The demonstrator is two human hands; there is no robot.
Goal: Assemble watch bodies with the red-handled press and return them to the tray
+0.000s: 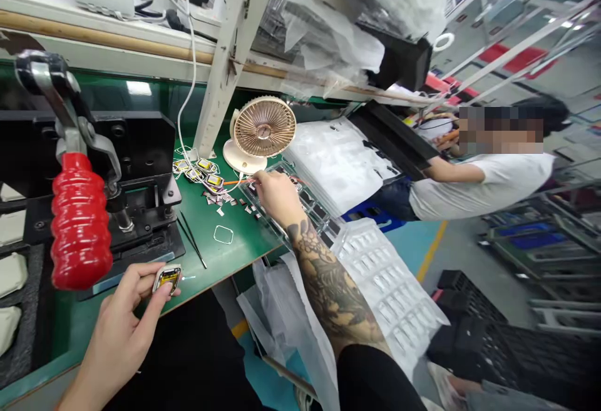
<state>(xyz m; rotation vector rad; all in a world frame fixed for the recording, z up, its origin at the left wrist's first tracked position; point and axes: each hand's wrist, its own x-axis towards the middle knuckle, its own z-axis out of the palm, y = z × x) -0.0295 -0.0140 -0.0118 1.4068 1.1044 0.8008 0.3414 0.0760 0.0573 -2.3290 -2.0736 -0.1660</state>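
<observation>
My left hand [123, 326] pinches a small rounded-square part [167, 276] with a yellow inside, held just above the near edge of the green bench [225, 254]. My right hand [275, 195], on a tattooed forearm, reaches out over a clear compartment tray [323, 214] at the bench's right end; its fingertips rest among small parts there, and whether they grip one is hidden. Several more yellow-centred parts [201, 170] lie in a cluster to the left of that hand. A thin white ring [223, 234] lies flat on the bench between both hands.
A black hand press [136, 167] with a red handle [79, 223] stands on the left. Black tweezers [191, 240] lie by its base. A small fan [258, 132] stands behind the tray, stacked white trays [389, 286] hang off the bench's right, and a seated person [488, 176] works beyond.
</observation>
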